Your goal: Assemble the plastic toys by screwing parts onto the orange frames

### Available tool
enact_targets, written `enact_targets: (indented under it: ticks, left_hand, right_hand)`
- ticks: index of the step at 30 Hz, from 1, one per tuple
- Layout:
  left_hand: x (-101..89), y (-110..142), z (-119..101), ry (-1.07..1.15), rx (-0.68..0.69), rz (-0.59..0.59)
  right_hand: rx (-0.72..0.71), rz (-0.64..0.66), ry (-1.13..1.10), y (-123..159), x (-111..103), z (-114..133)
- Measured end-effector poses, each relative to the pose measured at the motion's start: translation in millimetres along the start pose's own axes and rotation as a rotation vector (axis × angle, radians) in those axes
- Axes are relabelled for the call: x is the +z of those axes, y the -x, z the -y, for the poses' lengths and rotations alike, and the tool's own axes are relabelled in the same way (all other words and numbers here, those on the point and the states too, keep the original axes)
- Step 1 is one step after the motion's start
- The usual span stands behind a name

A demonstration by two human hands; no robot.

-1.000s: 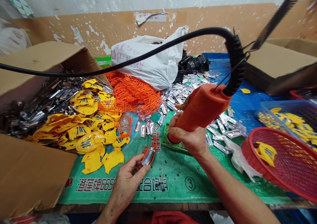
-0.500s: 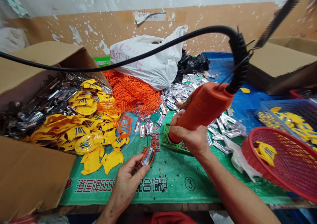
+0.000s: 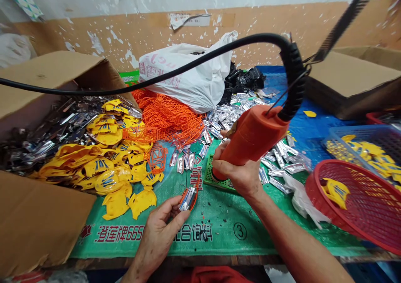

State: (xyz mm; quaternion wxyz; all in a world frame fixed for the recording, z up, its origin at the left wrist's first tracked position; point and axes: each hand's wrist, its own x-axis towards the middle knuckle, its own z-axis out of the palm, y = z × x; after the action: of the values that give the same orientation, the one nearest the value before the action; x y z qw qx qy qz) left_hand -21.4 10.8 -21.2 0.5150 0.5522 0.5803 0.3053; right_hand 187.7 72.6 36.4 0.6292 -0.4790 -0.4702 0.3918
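Head view. The left hand (image 3: 158, 231) is at the bench's front edge, palm up, fingers half-curled in a narrow grip on a small orange plastic frame (image 3: 194, 199) carrying a silver metal strip (image 3: 187, 199). The right hand (image 3: 239, 176) is closed around the barrel of an orange corded tool (image 3: 253, 139), whose lower end stands on a green perforated board (image 3: 219, 179); its black cable (image 3: 156, 76) arcs up and across the view. The board lies on a printed green woven sack (image 3: 219, 241) covering the bench. Toward the left edge, a cardboard box (image 3: 46, 78) spills yellow plastic pieces (image 3: 100, 170). An orange plastic lattice pile (image 3: 166, 120) and a white plastic bag (image 3: 184, 74) sit at the rear. Loose silver strips (image 3: 282, 157) lie right of the right hand, near a red round basket (image 3: 354, 208) and a blue plastic crate (image 3: 354, 139).
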Motion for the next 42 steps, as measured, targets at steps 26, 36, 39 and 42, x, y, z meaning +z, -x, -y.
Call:
enact_targets:
  ticks: [26, 36, 39, 42]
  left_hand:
    - [16.1, 4, -26, 0.021, 0.140, 0.049]
    - [16.3, 5, -30, 0.031, 0.159, 0.028]
    - [16.0, 6, -29, -0.026, 0.205, 0.011]
    - [16.8, 7, -25, -0.056, 0.241, -0.015]
  right_hand:
    - [-0.033, 0.164, -0.412, 44, 22, 65]
    - [-0.001, 0.168, -0.420, 44, 27, 56]
    - [0.004, 0.163, -0.401, 43, 26, 55]
    - [0.018, 0.170, -0.396, 41, 25, 54]
